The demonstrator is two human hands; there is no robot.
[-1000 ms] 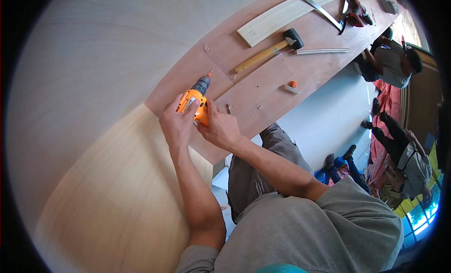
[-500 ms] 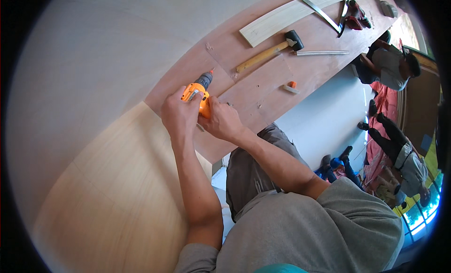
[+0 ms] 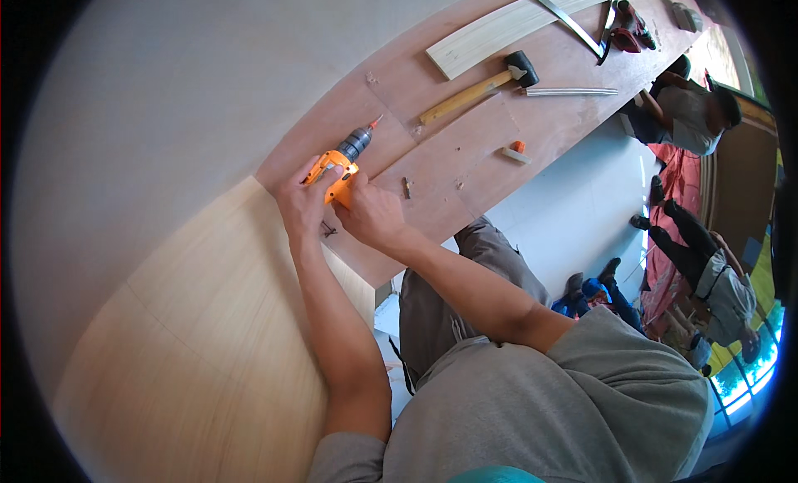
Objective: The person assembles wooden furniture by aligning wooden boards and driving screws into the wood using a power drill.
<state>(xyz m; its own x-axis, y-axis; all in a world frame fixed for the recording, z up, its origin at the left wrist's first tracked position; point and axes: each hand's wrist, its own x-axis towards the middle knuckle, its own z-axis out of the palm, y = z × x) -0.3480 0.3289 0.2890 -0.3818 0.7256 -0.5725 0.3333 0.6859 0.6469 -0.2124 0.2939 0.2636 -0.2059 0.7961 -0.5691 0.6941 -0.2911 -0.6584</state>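
An orange cordless drill (image 3: 331,162) with a dark chuck and a reddish bit points away and to the right, just above the brownish plywood panel (image 3: 465,163). My left hand (image 3: 301,197) is wrapped around the rear of its body. My right hand (image 3: 371,212) closes on the drill's handle, which its fingers partly hide. A few thin dark screws (image 3: 329,229) lie on the panel beside my left wrist. A small metal piece (image 3: 407,188) rests to the right of my right hand.
On the panel lie a black-headed mallet (image 3: 470,97), a pale board (image 3: 490,42), a metal strip (image 3: 572,91), a metal frame (image 3: 573,27), a red-and-black tool (image 3: 633,30) and a small orange-and-white item (image 3: 516,153). A pale wood surface (image 3: 199,317) curves left. Several people are at far right.
Both hands have drawn the drill slightly back toward me and to the left. The small metal piece and the screws show more plainly now.
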